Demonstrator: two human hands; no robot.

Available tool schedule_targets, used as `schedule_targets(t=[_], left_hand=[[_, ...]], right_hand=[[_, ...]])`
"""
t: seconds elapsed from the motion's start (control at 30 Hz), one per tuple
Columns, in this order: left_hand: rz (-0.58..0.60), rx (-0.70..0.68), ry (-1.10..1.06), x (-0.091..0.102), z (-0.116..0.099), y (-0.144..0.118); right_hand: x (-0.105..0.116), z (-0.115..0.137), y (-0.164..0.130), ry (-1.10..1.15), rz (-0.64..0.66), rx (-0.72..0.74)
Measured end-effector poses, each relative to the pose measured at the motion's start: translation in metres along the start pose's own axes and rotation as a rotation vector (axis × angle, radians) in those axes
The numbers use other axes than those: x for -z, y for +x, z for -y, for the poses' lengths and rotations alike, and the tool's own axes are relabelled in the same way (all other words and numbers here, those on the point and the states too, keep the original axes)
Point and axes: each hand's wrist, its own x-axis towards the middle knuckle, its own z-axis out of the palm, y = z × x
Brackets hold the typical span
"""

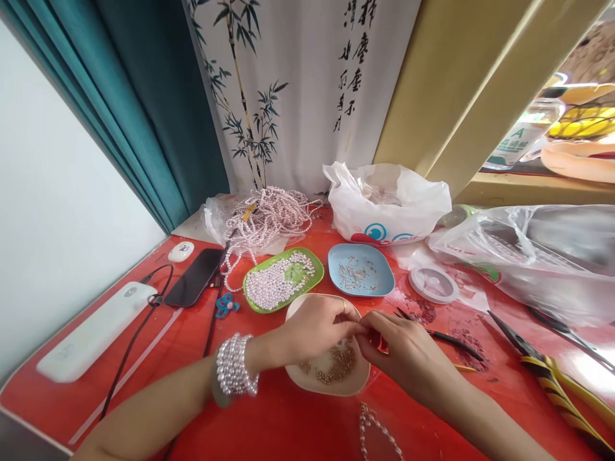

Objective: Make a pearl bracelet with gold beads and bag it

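Note:
My left hand [314,330] and my right hand [401,349] meet fingertip to fingertip above a cream dish [300,378] that holds several small gold beads [336,368]. Both pinch something tiny between them; it is too small to make out. My left wrist wears a stack of pearl bracelets [234,365]. A short strand of pearls [372,429] lies on the red table [288,429] just below my hands.
A green dish of loose pearls [281,278], a blue dish of metal findings [360,269], a heap of pearl strands [264,218], white bag [387,202], clear bag [538,250], cord spool [434,283], pliers [542,365], phone [196,276], power bank [96,330].

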Motion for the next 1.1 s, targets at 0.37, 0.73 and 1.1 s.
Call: schedule_targets(t=[0.37, 0.73, 1.1], left_hand=[[0.154, 0.157, -0.321, -0.001, 0.005, 0.005], [0.053, 0.083, 0.204, 0.046, 0.019, 0.011], [0.08, 0.211, 0.491, 0.094, 0.056, 0.02]], right_hand=[[0.002, -0.003, -0.011, 0.096, -0.059, 0.045], [0.0, -0.007, -0.009, 0.078, -0.062, -0.019], [0.002, -0.009, -0.008, 0.105, -0.045, -0.083]])
